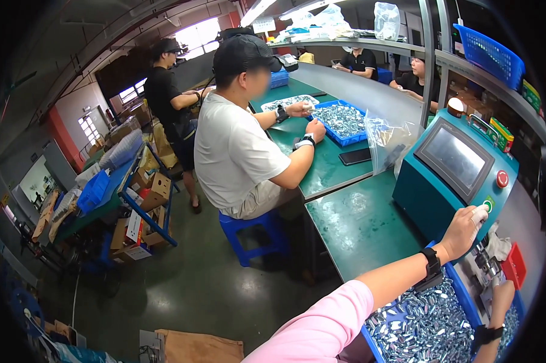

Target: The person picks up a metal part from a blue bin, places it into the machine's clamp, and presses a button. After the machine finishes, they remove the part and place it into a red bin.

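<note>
- Touching the teal machine's green-ringed button: left hand, fingers curled, hold unclear.
- Below the machine: right hand near metal fixture, grip impossible to tell; blue parts tray.
- Left of the machine: plastic bag; green tabletop, running to its edge.

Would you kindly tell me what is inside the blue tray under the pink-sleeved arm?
The tray holds many small, shiny metallic parts, loosely heaped. Those on top cover the lower ones and most of its bottom; the arm hides some of the far side.
</note>
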A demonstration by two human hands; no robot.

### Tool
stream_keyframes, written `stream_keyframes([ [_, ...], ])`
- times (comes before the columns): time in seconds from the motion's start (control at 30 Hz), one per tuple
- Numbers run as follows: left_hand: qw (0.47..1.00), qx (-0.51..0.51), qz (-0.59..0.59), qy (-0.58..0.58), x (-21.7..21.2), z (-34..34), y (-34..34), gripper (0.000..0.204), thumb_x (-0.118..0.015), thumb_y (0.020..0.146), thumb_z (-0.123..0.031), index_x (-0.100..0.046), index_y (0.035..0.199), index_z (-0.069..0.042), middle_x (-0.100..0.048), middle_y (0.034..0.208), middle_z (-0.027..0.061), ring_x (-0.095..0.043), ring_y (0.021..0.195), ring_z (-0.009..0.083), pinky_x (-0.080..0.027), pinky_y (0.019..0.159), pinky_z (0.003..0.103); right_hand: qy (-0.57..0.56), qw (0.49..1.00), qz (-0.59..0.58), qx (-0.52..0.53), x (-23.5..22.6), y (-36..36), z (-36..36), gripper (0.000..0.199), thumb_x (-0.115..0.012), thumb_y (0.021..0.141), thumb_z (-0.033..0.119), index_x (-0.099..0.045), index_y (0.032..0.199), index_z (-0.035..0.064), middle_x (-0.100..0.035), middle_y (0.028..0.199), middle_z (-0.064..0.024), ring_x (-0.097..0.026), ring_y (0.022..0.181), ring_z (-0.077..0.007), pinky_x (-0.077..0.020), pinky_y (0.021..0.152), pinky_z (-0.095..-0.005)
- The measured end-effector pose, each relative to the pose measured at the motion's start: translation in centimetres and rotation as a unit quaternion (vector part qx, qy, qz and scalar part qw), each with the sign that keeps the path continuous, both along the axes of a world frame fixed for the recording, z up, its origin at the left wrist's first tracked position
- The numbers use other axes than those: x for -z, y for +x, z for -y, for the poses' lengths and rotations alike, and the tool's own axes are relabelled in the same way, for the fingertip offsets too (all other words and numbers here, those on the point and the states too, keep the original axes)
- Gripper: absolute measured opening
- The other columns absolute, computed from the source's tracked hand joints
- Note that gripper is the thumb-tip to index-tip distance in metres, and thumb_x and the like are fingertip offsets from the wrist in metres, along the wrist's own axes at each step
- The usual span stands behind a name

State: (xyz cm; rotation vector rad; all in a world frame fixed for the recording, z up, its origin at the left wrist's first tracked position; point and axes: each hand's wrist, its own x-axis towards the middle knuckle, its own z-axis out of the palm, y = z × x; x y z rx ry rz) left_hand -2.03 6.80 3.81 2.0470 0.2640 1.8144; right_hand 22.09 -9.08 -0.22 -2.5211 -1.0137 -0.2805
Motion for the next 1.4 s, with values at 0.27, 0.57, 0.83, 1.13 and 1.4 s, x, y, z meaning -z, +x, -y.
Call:
stream_keyframes([
  [0.27, 1.0, 0.0, -0.017, 0.012, 0.1, -0.5, -0.2, 0.021, -0.054, 0.08, -0.001, -0.056, 0.1, -0.004, -0.058, 0.103, 0.015, -0.052, 0.099, 0.0337, -0.039, 0.087, 0.039, 0.017, 0.999, 0.033, 0.0, 0.2, -1.0, 0.3, 0.042, -0.067, 0.076, 0.03, -0.059, 0.085, -0.0101, -0.062, 0.076, -0.0273, -0.061, 0.069, -0.0401, -0.0478, 0.061, -0.0447],
  [0.57, 0.998, -0.035, -0.049, 0.034, -0.2, 0.2, 0.4, 0.02, -0.052, 0.082, -0.001, -0.056, 0.101, -0.004, -0.058, 0.105, 0.0138, -0.052, 0.1, 0.0326, -0.039, 0.084, 0.04, 0.081, 0.967, -0.239, -0.037, -1.9, -2.1, 4.4, 0.036, -0.058, 0.086, 0.03, -0.06, 0.096, -0.0043, -0.058, 0.062, -0.01, -0.054, 0.039, -0.0164, -0.0399, 0.037, -0.0265],
  [0.83, 0.989, -0.099, -0.085, 0.068, -0.6, -0.2, 0.3, 0.022, -0.052, 0.082, -0.002, -0.054, 0.104, -0.003, -0.058, 0.104, 0.0139, -0.053, 0.098, 0.0319, -0.039, 0.083, 0.04, 0.211, 0.893, -0.386, -0.094, 0.1, -5.3, 6.2, 0.039, -0.052, 0.09, 0.029, -0.057, 0.111, -0.0029, -0.056, 0.055, -0.0044, -0.049, 0.038, -0.0098, -0.0297, 0.036, -0.0217],
  [1.13, 0.992, -0.053, -0.11, 0.006, -0.6, 2.6, -0.2, 0.025, -0.05, 0.087, -0.001, -0.053, 0.112, 0.0, -0.057, 0.112, 0.0145, -0.054, 0.104, 0.0277, -0.04, 0.092, 0.036, 0.262, 0.838, -0.463, -0.121, -2.9, -7.2, 7.7, 0.035, -0.053, 0.088, 0.025, -0.058, 0.115, 0.0024, -0.057, 0.064, -0.0024, -0.052, 0.043, -0.0086, -0.0342, 0.04, -0.0198],
  [1.4, 0.921, 0.213, -0.227, -0.233, 2.9, 8.7, -1.9, 0.026, -0.043, 0.092, -0.001, -0.048, 0.117, -0.002, -0.054, 0.114, 0.0101, -0.052, 0.102, 0.0172, -0.041, 0.089, 0.029, 0.28, 0.766, -0.555, -0.161, -3.4, -7.1, 7.2, 0.052, -0.051, 0.087, 0.014, -0.035, 0.134, -0.0013, -0.051, 0.126, -0.0158, -0.054, 0.047, -0.0096, -0.0396, 0.042, -0.0196],
])
